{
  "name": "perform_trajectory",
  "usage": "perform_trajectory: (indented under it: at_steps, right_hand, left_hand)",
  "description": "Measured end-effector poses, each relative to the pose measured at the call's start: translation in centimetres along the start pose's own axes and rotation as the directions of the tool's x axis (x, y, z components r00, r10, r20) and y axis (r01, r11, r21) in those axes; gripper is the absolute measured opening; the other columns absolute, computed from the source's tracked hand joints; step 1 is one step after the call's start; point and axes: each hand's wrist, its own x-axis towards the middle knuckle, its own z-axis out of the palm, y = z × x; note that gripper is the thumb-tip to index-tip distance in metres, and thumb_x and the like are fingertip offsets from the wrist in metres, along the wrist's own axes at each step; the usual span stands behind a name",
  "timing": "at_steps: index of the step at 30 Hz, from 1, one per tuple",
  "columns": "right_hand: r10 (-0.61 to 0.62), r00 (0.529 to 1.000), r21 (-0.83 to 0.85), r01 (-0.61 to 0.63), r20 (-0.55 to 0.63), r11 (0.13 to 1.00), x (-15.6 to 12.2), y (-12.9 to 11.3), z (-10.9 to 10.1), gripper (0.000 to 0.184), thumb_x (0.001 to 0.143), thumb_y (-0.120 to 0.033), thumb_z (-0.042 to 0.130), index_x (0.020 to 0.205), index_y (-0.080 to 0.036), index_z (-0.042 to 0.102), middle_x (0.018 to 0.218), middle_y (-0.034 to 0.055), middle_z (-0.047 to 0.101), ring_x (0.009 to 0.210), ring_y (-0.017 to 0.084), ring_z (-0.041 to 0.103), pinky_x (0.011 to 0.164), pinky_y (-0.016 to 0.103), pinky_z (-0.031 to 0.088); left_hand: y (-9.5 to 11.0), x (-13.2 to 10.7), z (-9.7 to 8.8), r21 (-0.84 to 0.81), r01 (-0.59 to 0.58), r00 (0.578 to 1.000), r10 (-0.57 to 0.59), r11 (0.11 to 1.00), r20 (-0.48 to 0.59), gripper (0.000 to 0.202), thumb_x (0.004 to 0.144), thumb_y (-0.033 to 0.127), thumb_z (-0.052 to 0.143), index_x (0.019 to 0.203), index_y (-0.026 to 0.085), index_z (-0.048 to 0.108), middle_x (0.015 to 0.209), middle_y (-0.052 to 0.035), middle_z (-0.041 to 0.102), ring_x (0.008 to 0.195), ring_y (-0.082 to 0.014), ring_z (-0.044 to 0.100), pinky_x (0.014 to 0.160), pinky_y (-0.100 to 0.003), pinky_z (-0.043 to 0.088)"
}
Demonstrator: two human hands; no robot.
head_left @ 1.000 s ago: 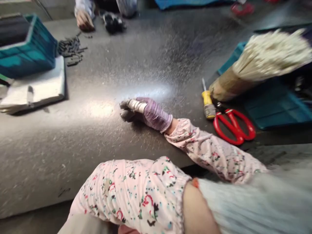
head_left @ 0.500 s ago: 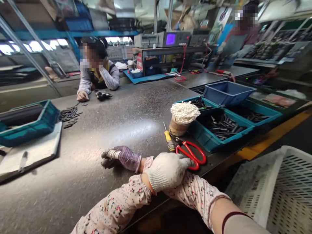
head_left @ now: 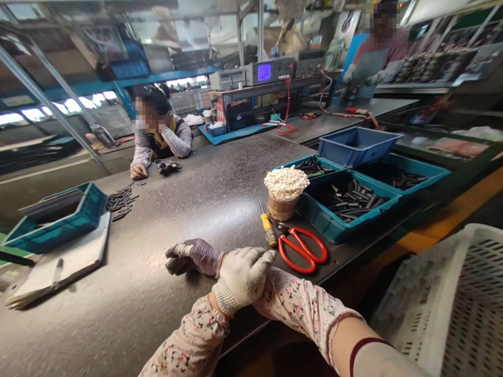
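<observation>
My left hand point(head_left: 244, 277), in a white knit glove, lies across my right wrist with its fingers wrapped over it. Under it, my right hand point(head_left: 194, 257) wears a purple-and-grey glove with pale tape around a digit. It points left over the dark tabletop, fingers loosely stretched, nothing visible in it. Both arms have flowered sleeves point(head_left: 301, 293) and cross at the wrists. Just right of my left fingertips lie red-handled scissors point(head_left: 301, 250). Beside them are a yellow-handled screwdriver point(head_left: 269, 229) and a brown cup point(head_left: 282, 208) packed with white cotton swabs point(head_left: 286, 181).
Teal bins point(head_left: 338, 230) with black tube-like pieces and a blue bin point(head_left: 359, 146) stand right. At left are another teal bin point(head_left: 58, 233), a notebook point(head_left: 78, 267) and loose black pieces point(head_left: 121, 201). A white crate point(head_left: 451, 303) sits lower right. A co-worker point(head_left: 163, 128) leans on the table opposite.
My left hand has slid left along my right forearm onto the wrist, away from the scissors. My right hand stays nearly in place. The camera view has shifted slightly.
</observation>
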Motion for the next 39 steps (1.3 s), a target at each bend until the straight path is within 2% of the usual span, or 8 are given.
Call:
perform_trajectory:
  at_steps: [3,8,15,29,35,39]
  right_hand:
    - [0.006,1.000,0.081,-0.004,-0.031,0.997,0.1,-0.2,-0.2,0.019,0.084,-0.031,0.060,0.085,-0.012,0.060,0.068,0.0035,0.064,0.062,0.014,0.062,0.063,0.028,0.047]
    - [0.004,1.000,0.007,-0.004,0.011,1.000,-0.5,-0.3,-0.1,0.021,0.082,-0.031,0.063,0.086,-0.011,0.062,0.070,0.0048,0.065,0.063,0.015,0.063,0.064,0.028,0.047]
    - [-0.012,1.000,0.014,0.012,0.009,1.000,-0.4,0.0,-0.3,0.018,0.083,-0.027,0.058,0.087,-0.011,0.063,0.070,0.0054,0.066,0.063,0.016,0.064,0.064,0.029,0.048]
    - [-0.028,0.999,-0.027,0.028,0.021,0.999,-0.3,0.4,-0.5,0.022,0.081,-0.033,0.065,0.088,-0.012,0.064,0.072,0.0053,0.066,0.066,0.016,0.065,0.066,0.030,0.048]
    - [0.009,1.000,-0.042,-0.009,-0.007,0.999,-0.7,-0.1,0.1,0.015,0.088,-0.026,0.057,0.088,-0.012,0.064,0.070,0.0047,0.066,0.064,0.015,0.063,0.066,0.028,0.047]
    - [0.030,0.999,-0.048,-0.031,-0.017,0.998,-0.9,-0.5,0.4,0.017,0.088,-0.028,0.059,0.089,-0.013,0.064,0.069,0.0037,0.065,0.064,0.014,0.062,0.067,0.028,0.047]
  left_hand:
    - [-0.1,0.4,0.1,0.003,-0.044,0.997,0.044,0.999,-0.065,0.029,0.087,0.021,0.040,0.105,0.017,0.063,0.087,-0.0043,0.072,0.072,-0.0177,0.066,0.058,-0.031,0.048]
    - [0.5,0.2,0.4,-0.068,-0.099,0.987,0.089,0.993,-0.136,0.027,0.088,0.020,0.040,0.103,0.017,0.062,0.085,-0.0031,0.071,0.070,-0.0152,0.064,0.059,-0.029,0.047]
    - [0.9,0.5,0.4,-0.118,-0.059,0.993,0.046,0.991,-0.109,0.026,0.086,0.020,0.043,0.101,0.018,0.064,0.085,-0.0042,0.071,0.068,-0.0152,0.063,0.058,-0.028,0.046]
    - [1.1,0.4,0.6,-0.150,-0.039,0.999,0.036,0.988,-0.021,0.026,0.086,0.021,0.044,0.104,0.019,0.062,0.089,-0.0032,0.071,0.072,-0.0158,0.064,0.060,-0.030,0.048]
    - [1.2,0.4,0.3,-0.148,-0.046,0.999,0.044,0.988,-0.016,0.026,0.088,0.020,0.042,0.105,0.019,0.062,0.090,-0.0034,0.072,0.072,-0.0154,0.065,0.061,-0.028,0.048]
    - [1.2,0.5,0.1,-0.132,-0.044,0.999,0.042,0.990,-0.020,0.026,0.089,0.021,0.041,0.104,0.019,0.062,0.089,-0.0025,0.072,0.070,-0.0160,0.064,0.058,-0.029,0.047]
